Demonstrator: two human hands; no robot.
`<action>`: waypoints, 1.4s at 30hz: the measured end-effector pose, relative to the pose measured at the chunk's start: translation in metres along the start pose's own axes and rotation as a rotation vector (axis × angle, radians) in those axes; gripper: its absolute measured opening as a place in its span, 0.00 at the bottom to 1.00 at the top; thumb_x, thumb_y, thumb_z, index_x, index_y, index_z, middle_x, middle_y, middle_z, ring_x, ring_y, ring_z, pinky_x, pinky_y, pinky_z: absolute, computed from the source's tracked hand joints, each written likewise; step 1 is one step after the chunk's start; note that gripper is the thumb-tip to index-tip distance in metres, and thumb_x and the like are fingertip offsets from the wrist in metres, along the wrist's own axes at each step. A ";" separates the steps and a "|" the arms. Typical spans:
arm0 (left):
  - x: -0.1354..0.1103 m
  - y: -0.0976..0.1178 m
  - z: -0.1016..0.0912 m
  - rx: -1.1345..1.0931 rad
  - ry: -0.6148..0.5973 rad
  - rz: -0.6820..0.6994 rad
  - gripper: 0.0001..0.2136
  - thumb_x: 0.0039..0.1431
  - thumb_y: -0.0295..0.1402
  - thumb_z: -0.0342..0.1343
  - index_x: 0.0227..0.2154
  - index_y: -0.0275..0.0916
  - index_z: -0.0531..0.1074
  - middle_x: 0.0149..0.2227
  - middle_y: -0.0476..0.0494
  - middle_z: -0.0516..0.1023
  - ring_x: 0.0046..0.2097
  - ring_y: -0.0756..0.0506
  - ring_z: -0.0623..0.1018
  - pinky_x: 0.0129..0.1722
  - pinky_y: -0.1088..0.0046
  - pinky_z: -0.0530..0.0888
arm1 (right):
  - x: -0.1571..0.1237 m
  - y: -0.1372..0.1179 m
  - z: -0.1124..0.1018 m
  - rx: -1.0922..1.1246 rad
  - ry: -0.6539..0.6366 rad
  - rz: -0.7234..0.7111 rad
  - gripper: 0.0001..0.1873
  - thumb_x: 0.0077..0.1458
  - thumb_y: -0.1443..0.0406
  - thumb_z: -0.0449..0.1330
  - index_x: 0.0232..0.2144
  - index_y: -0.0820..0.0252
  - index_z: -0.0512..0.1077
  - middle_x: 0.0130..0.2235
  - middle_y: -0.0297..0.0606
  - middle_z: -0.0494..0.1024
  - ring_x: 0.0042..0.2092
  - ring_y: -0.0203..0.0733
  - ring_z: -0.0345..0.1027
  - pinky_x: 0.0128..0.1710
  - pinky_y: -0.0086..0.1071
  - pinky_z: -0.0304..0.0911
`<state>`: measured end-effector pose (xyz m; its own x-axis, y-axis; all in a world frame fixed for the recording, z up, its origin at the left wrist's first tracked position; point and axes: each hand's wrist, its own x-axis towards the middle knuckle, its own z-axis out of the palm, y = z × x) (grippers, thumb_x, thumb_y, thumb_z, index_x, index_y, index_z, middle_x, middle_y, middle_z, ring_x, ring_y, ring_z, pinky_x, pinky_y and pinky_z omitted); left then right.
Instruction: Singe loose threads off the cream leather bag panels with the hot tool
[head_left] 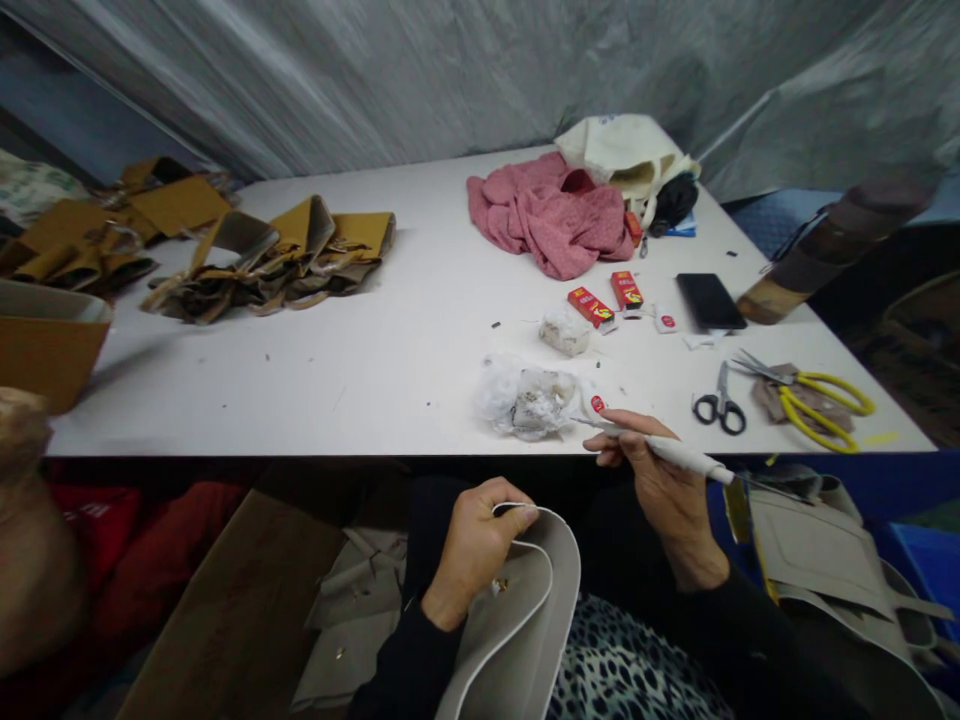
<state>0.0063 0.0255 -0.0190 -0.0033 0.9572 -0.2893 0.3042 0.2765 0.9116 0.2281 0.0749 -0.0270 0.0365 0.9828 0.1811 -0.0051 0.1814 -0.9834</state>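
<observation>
My left hand is closed, with its thumb and fingers pinching the upper edge of a beige bag. The bag's panels curve open below the hand, and a small gold clasp shows inside. My right hand grips a white pen-shaped tool with a thin metal tip and a cord trailing from its back end. The tip points left, close to a whitish, dark-stained block on crumpled clear plastic at the table's front edge. Whether it touches the block I cannot tell.
On the white table lie a second whitish block, red boxes, a black phone, black scissors, yellow-handled scissors and a pink cloth. Mustard bags stand left, near another person's arm. Beige bags lie right.
</observation>
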 end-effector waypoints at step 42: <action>-0.065 -0.044 -0.136 -0.201 1.159 0.101 0.12 0.45 0.37 0.69 0.29 0.35 0.78 0.26 0.52 0.75 0.28 0.49 0.72 0.30 0.74 0.67 | -0.054 -0.012 0.050 -0.146 -0.462 -0.231 0.09 0.69 0.63 0.59 0.49 0.53 0.76 0.42 0.37 0.84 0.36 0.39 0.79 0.37 0.30 0.73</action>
<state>-0.1364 -0.0376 -0.0002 -0.8822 0.4523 0.1307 0.1978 0.1041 0.9747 0.1761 0.0210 -0.0245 -0.4239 0.8367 0.3468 0.0913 0.4204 -0.9027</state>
